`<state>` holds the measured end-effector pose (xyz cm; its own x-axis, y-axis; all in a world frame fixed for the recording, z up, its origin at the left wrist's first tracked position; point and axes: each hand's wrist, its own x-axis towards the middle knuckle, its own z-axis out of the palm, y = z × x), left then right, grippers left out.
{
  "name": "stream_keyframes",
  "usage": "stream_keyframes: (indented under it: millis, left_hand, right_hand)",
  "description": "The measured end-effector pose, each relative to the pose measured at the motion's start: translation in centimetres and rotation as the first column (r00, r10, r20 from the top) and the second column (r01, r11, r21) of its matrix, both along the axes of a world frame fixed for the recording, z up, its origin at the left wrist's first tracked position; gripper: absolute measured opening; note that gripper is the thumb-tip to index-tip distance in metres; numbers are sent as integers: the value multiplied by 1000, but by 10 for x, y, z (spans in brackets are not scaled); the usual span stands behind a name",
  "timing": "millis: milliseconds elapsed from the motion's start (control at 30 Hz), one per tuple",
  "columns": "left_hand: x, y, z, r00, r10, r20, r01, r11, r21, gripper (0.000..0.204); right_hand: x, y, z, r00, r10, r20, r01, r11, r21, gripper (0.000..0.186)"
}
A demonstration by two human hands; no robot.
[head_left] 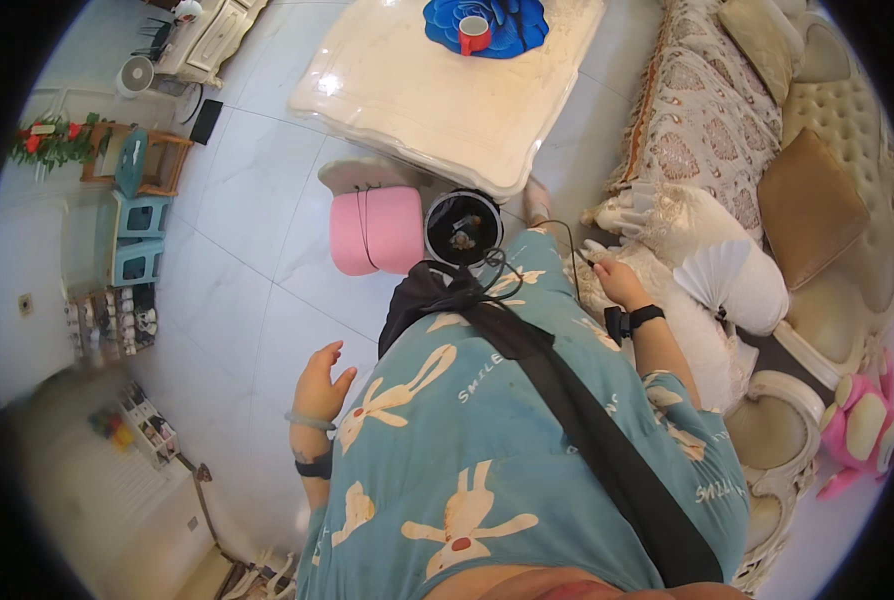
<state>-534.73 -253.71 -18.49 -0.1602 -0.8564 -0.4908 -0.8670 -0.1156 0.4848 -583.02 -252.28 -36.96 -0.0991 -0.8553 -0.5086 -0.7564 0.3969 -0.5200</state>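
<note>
My left hand [324,382] hangs beside my body with its fingers apart, holding nothing. Its wrist carries a pale bangle and a dark band. My right hand [620,284] is closed on the end of a thin black cord [572,238], which loops over toward my front. At my waist is a black bag [415,300], joined to a wide black strap [592,395] crossing my teal rabbit-print clothing [527,400]. Cord loops lie over the bag. A dark bin [464,262] with some scraps inside stands just ahead, beside a pink stool [375,230].
Farther ahead is a cream table [397,90] bearing a blue flower-shaped mat [522,30] and a red mug [474,40]. A sofa [707,130] with cushions lines the right, with a white folding fan [715,275] and pink plush toy [860,425]. Blue stools [139,240] stand left.
</note>
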Motion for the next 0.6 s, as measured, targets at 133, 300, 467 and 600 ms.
stream_keyframes:
  millis: [133, 300, 467, 600]
  left_hand:
    - [6, 29, -5, 994, 105, -37, -106, 994, -21, 42]
    - [11, 44, -20, 973, 227, 41, -229, 927, 299, 44]
    - [-79, -17, 16, 997, 76, 14, -77, 982, 170, 45]
    - [-141, -65, 36, 996, 70, -49, -63, 991, 121, 43]
  right_hand:
    - [-7, -37, -11, 1000, 15, 19, -14, 999, -50, 26]
    - [2, -101, 17, 991, 47, 127, -35, 995, -93, 24]
    - [-32, -117, 26, 985, 60, 162, -65, 998, 23, 24]
    - [-78, -110, -7, 995, 67, 81, -67, 998, -1, 26]
